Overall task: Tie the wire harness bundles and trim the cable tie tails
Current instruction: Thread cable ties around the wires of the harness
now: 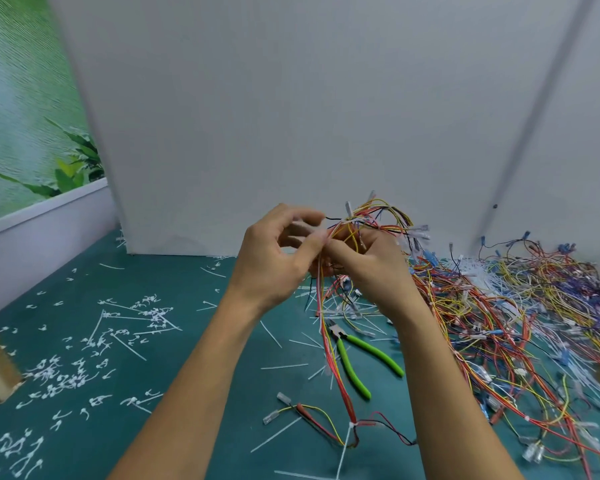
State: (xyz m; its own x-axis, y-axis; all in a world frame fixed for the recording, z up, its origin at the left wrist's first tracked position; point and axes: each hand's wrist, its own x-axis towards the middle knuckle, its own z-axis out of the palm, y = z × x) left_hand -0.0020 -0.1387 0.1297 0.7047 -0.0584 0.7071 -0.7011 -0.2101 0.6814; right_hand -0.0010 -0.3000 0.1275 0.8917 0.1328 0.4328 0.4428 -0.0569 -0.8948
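Note:
Both hands are raised above the green mat, holding one wire harness bundle (378,216) of red, yellow and black wires with clear connectors. My right hand (368,268) grips the bundle from below. My left hand (278,258) pinches a white cable tie (329,230) at the bundle with thumb and fingers. The bundle's wires hang down to the mat, where a white tie (352,426) with a long tail binds them. Green-handled cutters (357,355) lie on the mat under my right forearm.
A large heap of loose coloured wire harnesses (520,313) covers the mat on the right. Cut tie tails and loose white ties (129,323) litter the green mat (187,341) on the left. A white panel (291,116) stands behind.

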